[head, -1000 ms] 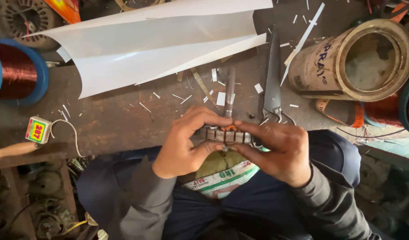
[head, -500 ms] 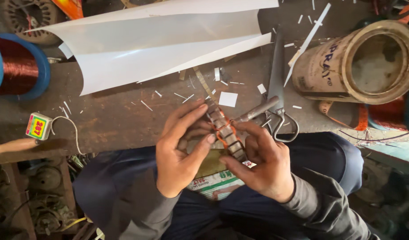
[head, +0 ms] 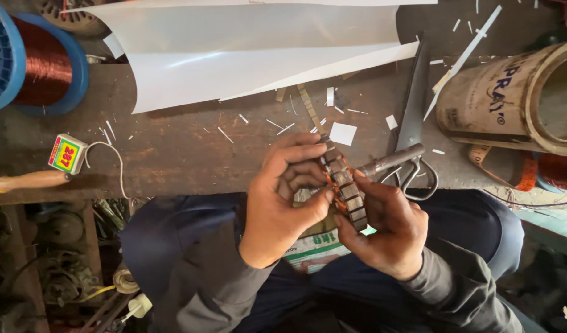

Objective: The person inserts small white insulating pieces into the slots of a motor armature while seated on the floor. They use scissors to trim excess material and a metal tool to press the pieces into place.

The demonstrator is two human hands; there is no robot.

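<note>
Both my hands grip a small motor armature (head: 345,188), a slotted grey metal core with orange insulation and a steel shaft (head: 391,160) sticking out to the upper right. My left hand (head: 280,197) wraps it from the left, fingers curled over the core's top. My right hand (head: 385,225) holds it from below and to the right. The armature is tilted, held above my lap at the front edge of the dark workbench (head: 191,148).
Large white insulation sheets (head: 246,55) lie across the bench top. Big scissors (head: 413,117) lie right of the hands. A cardboard roll (head: 511,98) sits at far right, a blue spool of copper wire (head: 36,68) at far left. Several white paper scraps, a small box (head: 67,154) and a wooden handle (head: 30,180) lie about.
The armature has turned from lying level across my hands to a tilted pose with its shaft pointing up right. My hands have shifted around it.
</note>
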